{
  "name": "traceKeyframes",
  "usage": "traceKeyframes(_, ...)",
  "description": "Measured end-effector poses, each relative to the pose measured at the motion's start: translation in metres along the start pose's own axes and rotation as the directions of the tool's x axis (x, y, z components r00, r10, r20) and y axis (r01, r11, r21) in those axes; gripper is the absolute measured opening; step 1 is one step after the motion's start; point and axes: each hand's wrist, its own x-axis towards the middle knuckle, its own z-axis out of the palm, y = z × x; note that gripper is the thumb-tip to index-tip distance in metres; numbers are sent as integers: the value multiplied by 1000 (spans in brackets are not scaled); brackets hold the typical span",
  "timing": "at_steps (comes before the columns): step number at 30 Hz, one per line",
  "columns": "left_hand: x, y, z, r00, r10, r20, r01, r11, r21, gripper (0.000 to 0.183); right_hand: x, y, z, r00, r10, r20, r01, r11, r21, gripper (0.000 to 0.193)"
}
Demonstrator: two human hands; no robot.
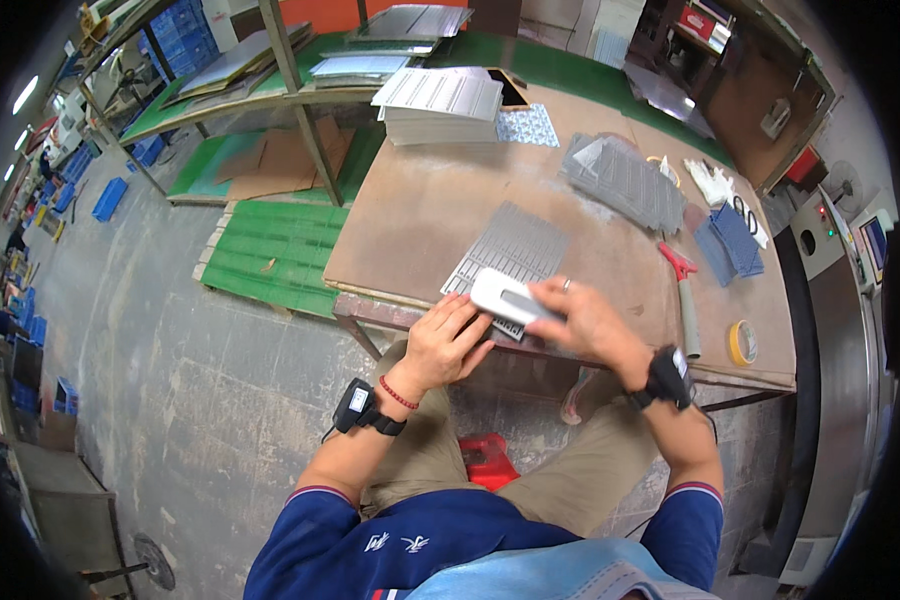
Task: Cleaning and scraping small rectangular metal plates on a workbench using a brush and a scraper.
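Head view, centre of frame: both hands meet at the near edge of a brown tabletop. Right hand is closed around a small white rectangular block, fingers wrapped over its right end; a ring shows on one finger. Left hand lies flat with fingers loosely extended, fingertips touching the block's lower left side and resting on the near end of a grey slotted metal panel. The panel lies flat on the tabletop, its near end under the block at the tabletop's front edge. Each wrist carries a black strapped device; the left wrist also has a red band.

Upper centre: a stack of pale ribbed sheets sits at the far end of the tabletop. Upper right: a second grey slotted panel pile, well apart from the hands. Right of frame: a red-handled tool lies along the tabletop, blue mesh pieces beyond it, white gloves further up, and a yellow tape roll near the right front edge. Lower centre: a red stool shows between the person's knees.
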Motion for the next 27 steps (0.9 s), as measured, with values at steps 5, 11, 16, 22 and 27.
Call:
traceKeyframes(5,2,1,5,1000,12,-22,-12,1000,-27,39,11,85,-34,894,385,-230,-425,891,-159,44)
traceKeyframes(11,-2,-3,2,999,-20,-37,18,999,-40,38,30,14,1,993,114,13,-113,992,-50,45)
traceKeyframes(16,2,-1,3,999,-6,-45,4,999,-33,39,58,70,-19,921,334,-202,-367,918,-154,45)
traceKeyframes(22,0,-2,0,999,-14,-39,14,1000,-14,40,77,9,28,985,-78,156,43,974,221,45)
traceKeyframes(27,2,2,2,999,-19,-34,18,999,-35,39,99,82,-10,909,379,-173,-407,898,-169,44)
